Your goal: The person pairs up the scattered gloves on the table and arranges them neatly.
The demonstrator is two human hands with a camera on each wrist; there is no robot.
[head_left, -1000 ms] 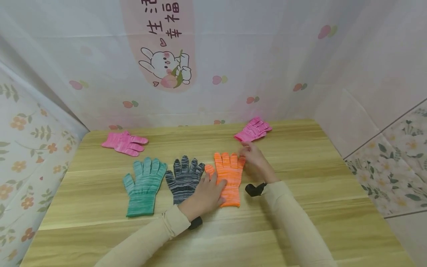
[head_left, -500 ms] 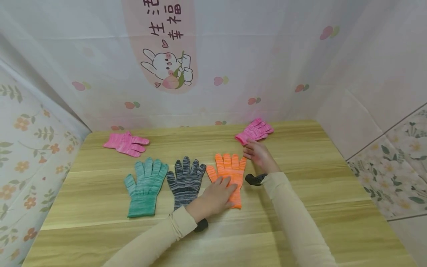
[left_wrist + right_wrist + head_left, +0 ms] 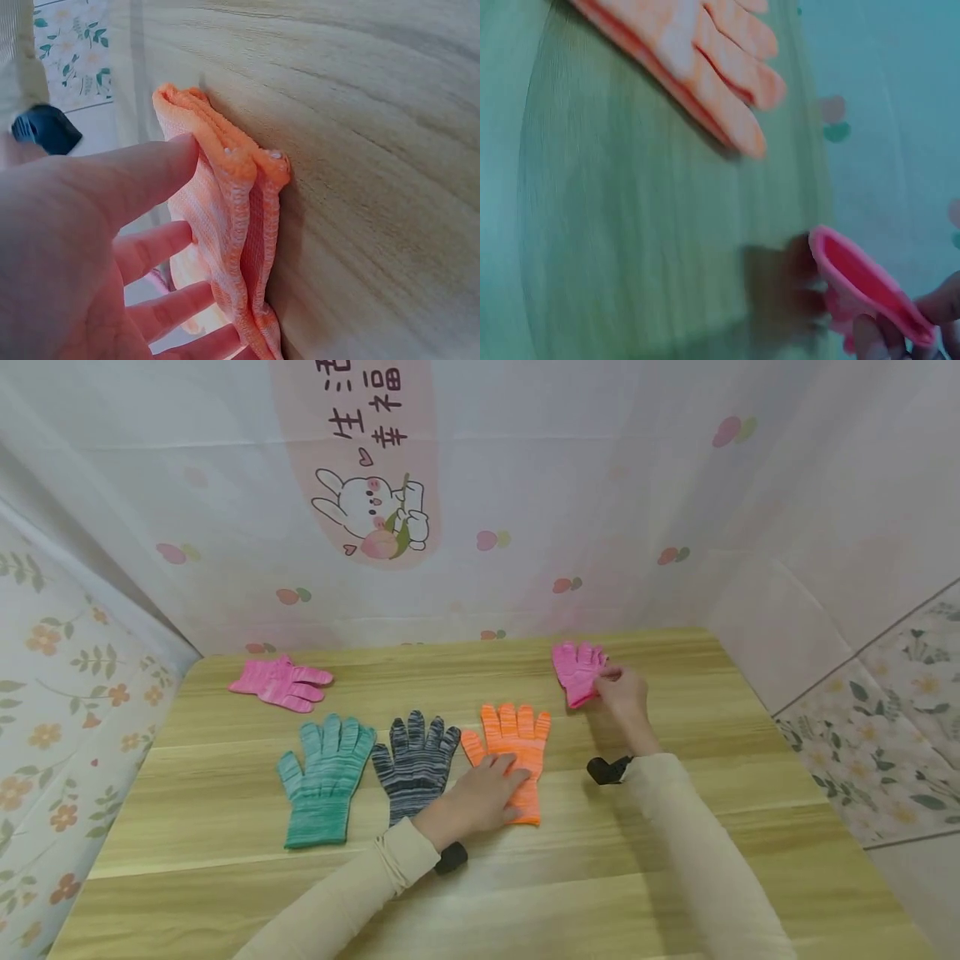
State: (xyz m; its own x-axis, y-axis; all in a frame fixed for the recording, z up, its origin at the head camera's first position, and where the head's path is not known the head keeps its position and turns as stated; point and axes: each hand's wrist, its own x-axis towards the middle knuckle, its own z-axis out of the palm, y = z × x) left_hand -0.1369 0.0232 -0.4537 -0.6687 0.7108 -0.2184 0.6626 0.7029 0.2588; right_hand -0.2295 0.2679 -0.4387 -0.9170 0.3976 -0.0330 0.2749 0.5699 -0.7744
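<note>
Head view: my left hand lies flat, fingers straight and relaxed, on the lower half of the orange glove, pressing it to the wooden table, not gripping. Orange glove is knit, striped in lighter and darker orange, spread palm-flat with fingers pointing far, cuff near. My right hand is farther and to the right, fingers and thumb curled, pinching the right edge of a pink glove. That pink glove is knit, bright pink, fingers pointing far, sitting far right of the orange one and apart from it. Left of the orange glove, in a row: dark grey striped glove just beside it, then teal glove. A second pink glove lies far left, fingers pointing right, well apart from the rest.

Left wrist view: my fingers stretch out straight over the orange glove, touching its top; the fabric is ribbed, edge bunched up a bit against the wood grain.

Right wrist view: blurry. My fingertips hold the pink glove at the bottom right, its cuff opening lifted off the table and gaping. Orange glove lies flat at the top, well apart from the pink one
</note>
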